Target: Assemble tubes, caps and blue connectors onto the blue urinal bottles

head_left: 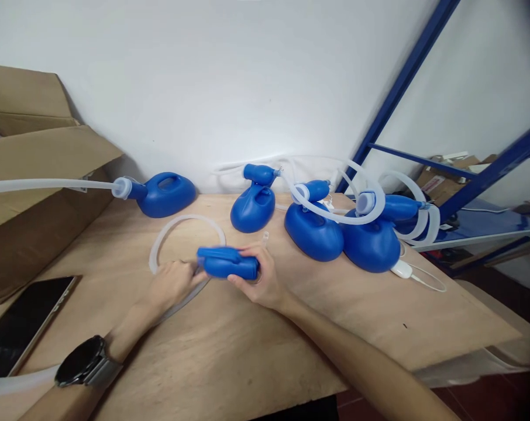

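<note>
My right hand is wrapped round the wide end of a blue plastic urinal funnel, above the table. At the funnel's left end, slightly blurred, my left hand is closed with its fingertips on it; whether it also pinches a tube end is hidden. A clear tube lies looped behind and beneath my left hand. Just beyond the funnel is a small clear connector. Behind my hands stand a blue urinal bottle with a funnel on it and a second bottle similarly topped.
Another blue bottle with a tube stands back left, beside an open cardboard box. A phone or tablet lies at left. To the right are one more bottle, a white corded device and a blue rack.
</note>
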`<state>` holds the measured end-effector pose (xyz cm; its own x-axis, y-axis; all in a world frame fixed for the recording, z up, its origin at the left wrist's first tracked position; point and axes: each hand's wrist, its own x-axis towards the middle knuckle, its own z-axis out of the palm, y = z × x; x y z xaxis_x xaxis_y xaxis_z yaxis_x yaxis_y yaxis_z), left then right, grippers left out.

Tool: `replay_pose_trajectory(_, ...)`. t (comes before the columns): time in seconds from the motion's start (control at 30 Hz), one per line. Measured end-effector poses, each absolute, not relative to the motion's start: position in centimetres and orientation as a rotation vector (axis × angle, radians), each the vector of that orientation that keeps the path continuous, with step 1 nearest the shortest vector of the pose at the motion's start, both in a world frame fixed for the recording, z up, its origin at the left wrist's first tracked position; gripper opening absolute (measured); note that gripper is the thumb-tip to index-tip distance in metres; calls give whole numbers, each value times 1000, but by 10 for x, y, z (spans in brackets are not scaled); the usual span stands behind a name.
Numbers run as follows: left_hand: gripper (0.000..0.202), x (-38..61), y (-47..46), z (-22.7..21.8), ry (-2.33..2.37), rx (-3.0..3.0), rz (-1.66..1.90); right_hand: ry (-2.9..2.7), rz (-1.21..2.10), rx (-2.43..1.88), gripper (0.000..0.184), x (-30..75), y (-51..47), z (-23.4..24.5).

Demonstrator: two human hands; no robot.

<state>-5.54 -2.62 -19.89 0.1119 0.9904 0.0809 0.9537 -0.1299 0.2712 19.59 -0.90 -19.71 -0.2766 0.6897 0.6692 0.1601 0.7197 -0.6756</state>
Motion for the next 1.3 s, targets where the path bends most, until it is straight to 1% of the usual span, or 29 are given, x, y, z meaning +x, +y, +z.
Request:
replay_pose_trajectory(0.1, 57, -56, -27, -197, 1938, 2238, 330, -1779, 537, -679, 40, 206, -4, -196)
replay_pose_trajectory(0.23, 54, -54, -26, -196, 2029, 2228, 360, -1767, 566, -799, 40, 217, 9, -201)
replay_pose_trajectory(0.33, 45, -58, -21, -199, 2014, 2250, 583, -1933, 531, -845, 37, 217, 14, -210)
replay_pose_trajectory(0.4, 41, -63, -17, -202, 1975, 2288, 787, -2083, 417, -869, 36, 214, 13, -217)
replay_pose_trajectory(0.47, 38, -70, -15, -200, 1949, 2300, 933, -2186, 271, -881, 40, 210, 10, -221)
replay_pose_trajectory(0.57, 31, -84, -13, -179, 2009, 2292, 1012, -2265, 113, -904, 46, 207, 7, -221)
replay_pose_trajectory(0.63, 30, -98, -10, -154, 2187, 2261, 1028, -2293, 44, -944, 49, 208, 7, -220)
replay_pose_trajectory(0.7, 35, -117, -4, -124, 2445, 2183, 938, -2295, -11, -988, 54, 208, 8, -221)
replay_pose_trajectory(0.8, 52, -150, 14, -86, 2726, 2153, 709, -2291, -59, -1025, 60, 208, 12, -225)
replay_pose_trajectory(0.83, 54, -160, 22, -76, 2784, 2180, 609, -2288, -62, -1035, 62, 208, 13, -226)
replay_pose_trajectory(0.93, 49, -182, 45, -62, 2798, 2265, 209, -2275, -42, -1073, 61, 208, 16, -230)
replay_pose_trajectory(1.0, 47, -187, 57, -60, 2775, 2238, 66, -2268, -24, -1089, 60, 209, 19, -232)
replay_pose_trajectory(1.03, 50, -188, 62, -60, 2768, 2209, 44, -2269, -23, -1089, 60, 210, 20, -232)
replay_pose_trajectory(1.2, 83, -183, 75, -62, 2755, 2034, 62, -2291, -102, -1109, 57, 215, 28, -233)
replay_pose_trajectory(1.3, 88, -176, 76, -56, 2716, 1977, 59, -2305, -144, -1136, 56, 218, 32, -233)
